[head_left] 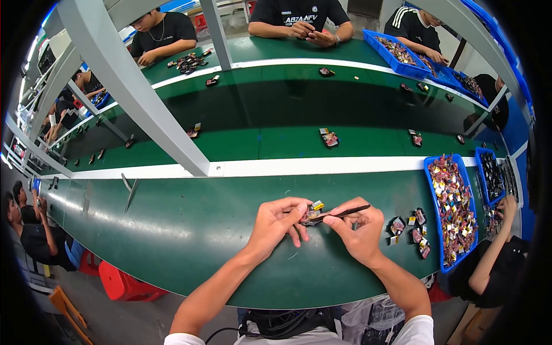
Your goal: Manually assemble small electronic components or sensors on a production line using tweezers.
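My left hand (277, 225) is closed on a small electronic assembly (314, 214), a dark piece with reddish parts and a silver-and-yellow tab, pinched between thumb and fingers. In my right hand (357, 227) is a pair of slim black tweezers (352, 211), held like a pen. Their tip reaches the assembly; fine contact there is too small to make out. Both hands are above the green worktable (218, 230). To the right of my right hand lie several similar assemblies (417, 234), loose on the table.
A blue bin (475, 244) heaped with small assemblies stands at the right, beside a smaller blue bin (489, 199) of dark parts. Silver tweezers (130, 193) lie at the left. Beyond the white rail (264, 167), spaced assemblies lie on a green belt (259, 144). Co-workers sit around.
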